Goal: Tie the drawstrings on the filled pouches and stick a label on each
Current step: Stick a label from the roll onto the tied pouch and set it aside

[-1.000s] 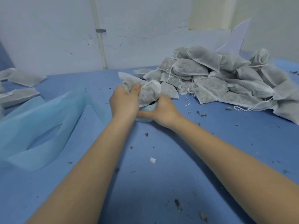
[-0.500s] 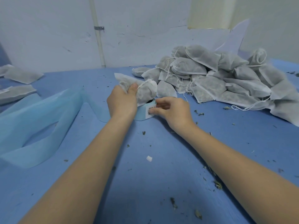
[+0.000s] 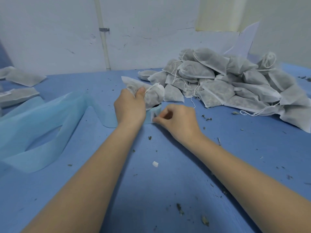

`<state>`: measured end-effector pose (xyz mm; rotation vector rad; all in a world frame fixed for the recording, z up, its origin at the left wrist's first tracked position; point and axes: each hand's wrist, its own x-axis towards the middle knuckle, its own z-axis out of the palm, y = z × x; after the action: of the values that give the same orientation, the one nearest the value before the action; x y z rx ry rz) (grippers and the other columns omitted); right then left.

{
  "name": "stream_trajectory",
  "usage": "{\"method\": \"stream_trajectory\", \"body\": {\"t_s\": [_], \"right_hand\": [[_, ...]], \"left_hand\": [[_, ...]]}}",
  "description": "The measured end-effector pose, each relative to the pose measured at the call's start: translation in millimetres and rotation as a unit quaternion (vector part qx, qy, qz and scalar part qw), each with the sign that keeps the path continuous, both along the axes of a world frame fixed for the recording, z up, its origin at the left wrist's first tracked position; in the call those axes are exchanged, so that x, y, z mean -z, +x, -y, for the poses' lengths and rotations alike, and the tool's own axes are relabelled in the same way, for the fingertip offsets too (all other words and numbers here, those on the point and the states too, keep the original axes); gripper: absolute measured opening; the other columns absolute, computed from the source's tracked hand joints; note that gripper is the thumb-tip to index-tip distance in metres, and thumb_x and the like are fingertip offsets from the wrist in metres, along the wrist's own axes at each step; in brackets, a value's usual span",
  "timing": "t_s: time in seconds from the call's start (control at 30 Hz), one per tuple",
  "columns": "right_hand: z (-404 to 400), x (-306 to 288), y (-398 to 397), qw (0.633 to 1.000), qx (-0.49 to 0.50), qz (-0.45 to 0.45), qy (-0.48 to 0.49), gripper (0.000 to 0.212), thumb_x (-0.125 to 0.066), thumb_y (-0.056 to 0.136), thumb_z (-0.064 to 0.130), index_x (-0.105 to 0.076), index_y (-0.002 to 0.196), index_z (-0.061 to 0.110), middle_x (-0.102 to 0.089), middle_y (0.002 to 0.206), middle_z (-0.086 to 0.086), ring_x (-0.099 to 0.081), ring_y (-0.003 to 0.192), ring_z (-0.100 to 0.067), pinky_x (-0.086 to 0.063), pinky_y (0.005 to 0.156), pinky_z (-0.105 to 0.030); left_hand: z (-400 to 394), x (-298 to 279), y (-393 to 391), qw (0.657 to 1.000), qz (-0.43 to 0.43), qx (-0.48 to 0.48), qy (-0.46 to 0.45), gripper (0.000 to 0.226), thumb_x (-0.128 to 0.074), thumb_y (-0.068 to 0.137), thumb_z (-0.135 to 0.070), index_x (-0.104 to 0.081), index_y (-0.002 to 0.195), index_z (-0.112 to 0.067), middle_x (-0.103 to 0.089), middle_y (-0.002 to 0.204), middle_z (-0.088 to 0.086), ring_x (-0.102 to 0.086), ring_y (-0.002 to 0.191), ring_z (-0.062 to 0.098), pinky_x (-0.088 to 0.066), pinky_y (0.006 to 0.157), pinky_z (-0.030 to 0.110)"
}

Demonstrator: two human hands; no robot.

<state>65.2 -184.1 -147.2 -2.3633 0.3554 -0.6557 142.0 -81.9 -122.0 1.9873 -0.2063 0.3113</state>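
Note:
My left hand (image 3: 130, 106) grips a filled grey pouch (image 3: 154, 95) with a white drawstring, holding it above a pale blue label roll (image 3: 151, 115) on the table. My right hand (image 3: 178, 121) pinches the edge of a white printed label (image 3: 154, 116) on the side of that roll. A big heap of filled pouches (image 3: 227, 81) with loose strings lies to the right at the back.
A long pale blue backing strip (image 3: 38, 125) trails off the roll to the left. Flat pouches (image 3: 18, 96) lie at the far left. Dried herb crumbs and a white scrap (image 3: 155, 164) dot the blue table (image 3: 151, 190). A white wall stands behind.
My right hand came out from under the pouch to the side of the roll and now pinches a label there. My left hand still holds the pouch.

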Motion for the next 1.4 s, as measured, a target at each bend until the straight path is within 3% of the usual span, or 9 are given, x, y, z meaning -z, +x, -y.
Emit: {"method": "stream_trajectory", "body": {"t_s": [0.17,0.4,0.57,0.7,0.87,0.97,1.07,1.27,1.4], "right_hand": [[-16,-13,-19,0.993,-0.111,-0.049,-0.01,0.021,-0.084,0.07,0.031,-0.072,0.082,0.02,-0.044,0.101,0.001,-0.043,0.099,-0.011,-0.032,0.082,-0.012],[1,-56,-35,0.995,-0.081,0.044,-0.037,0.02,-0.076,0.079,0.03,-0.069,0.092,0.016,-0.045,0.111,-0.008,-0.039,0.115,-0.023,-0.03,0.104,-0.027],[15,-57,-33,0.995,-0.036,0.055,-0.078,0.019,-0.072,0.083,0.031,-0.069,0.094,0.017,-0.04,0.107,0.0,-0.037,0.114,-0.022,-0.03,0.102,-0.029],[21,-55,-32,0.996,-0.012,0.072,-0.058,0.019,-0.073,0.081,0.032,-0.069,0.092,0.017,-0.04,0.107,0.003,-0.038,0.119,-0.023,-0.03,0.105,-0.035],[26,-48,-32,0.994,-0.029,0.098,-0.031,0.034,-0.075,0.08,0.03,-0.062,0.109,0.018,-0.05,0.116,0.006,-0.045,0.112,-0.013,-0.034,0.103,-0.026],[30,-46,-33,0.99,-0.076,0.089,0.077,0.039,-0.074,0.082,0.027,-0.058,0.118,0.022,-0.057,0.111,0.017,-0.052,0.104,-0.001,-0.039,0.089,-0.011],[32,-43,-32,0.971,-0.107,0.095,0.19,0.011,-0.067,0.088,0.027,-0.068,0.099,0.024,-0.066,0.101,0.012,-0.061,0.094,-0.001,-0.049,0.087,-0.025],[29,-38,-26,0.956,-0.039,0.176,0.232,0.008,-0.078,0.079,0.025,-0.071,0.081,0.021,-0.069,0.084,0.009,-0.063,0.082,-0.002,-0.049,0.084,-0.024],[29,-38,-26,0.962,-0.037,0.166,0.213,0.005,-0.074,0.082,0.031,-0.073,0.083,0.026,-0.071,0.083,0.014,-0.064,0.082,0.002,-0.048,0.079,-0.019]], "left_hand": [[-4,-2,-1,1.0,0.001,0.006,-0.009,0.04,-0.048,0.096,-0.038,-0.056,0.104,0.0,-0.061,0.103,0.014,-0.05,0.09,0.025,-0.021,0.059,0.023],[-5,-8,-15,0.992,0.028,0.117,-0.047,0.023,-0.059,0.09,-0.036,-0.055,0.091,-0.013,-0.054,0.079,-0.008,-0.05,0.083,0.016,-0.03,0.058,0.025],[-2,-9,-26,0.974,0.008,0.212,-0.076,0.019,-0.062,0.089,-0.027,-0.065,0.094,-0.01,-0.065,0.084,-0.004,-0.058,0.08,0.013,-0.044,0.072,0.024],[-2,-11,-29,0.961,-0.014,0.255,-0.103,0.021,-0.064,0.088,-0.024,-0.065,0.091,-0.004,-0.063,0.076,-0.003,-0.056,0.069,0.009,-0.042,0.062,0.015],[-4,-14,-32,0.924,-0.086,0.321,-0.188,0.014,-0.063,0.088,-0.018,-0.068,0.093,-0.006,-0.07,0.102,0.017,-0.065,0.101,0.033,-0.046,0.097,0.045],[-5,-12,-33,0.921,-0.081,0.345,-0.162,0.026,-0.077,0.074,-0.018,-0.069,0.095,-0.006,-0.073,0.095,0.008,-0.069,0.094,0.021,-0.054,0.086,0.032],[-3,-11,-35,0.923,-0.06,0.354,-0.138,0.031,-0.079,0.068,-0.003,-0.067,0.096,-0.006,-0.072,0.081,-0.005,-0.068,0.074,0.005,-0.052,0.066,0.015],[1,-10,-37,0.928,-0.049,0.348,-0.122,0.026,-0.079,0.067,0.0,-0.066,0.088,-0.009,-0.071,0.078,-0.004,-0.066,0.07,0.007,-0.052,0.066,0.018],[4,-9,-40,0.925,-0.095,0.324,-0.176,0.022,-0.08,0.065,-0.007,-0.07,0.085,-0.008,-0.073,0.083,0.005,-0.069,0.079,0.02,-0.054,0.08,0.037]]}}
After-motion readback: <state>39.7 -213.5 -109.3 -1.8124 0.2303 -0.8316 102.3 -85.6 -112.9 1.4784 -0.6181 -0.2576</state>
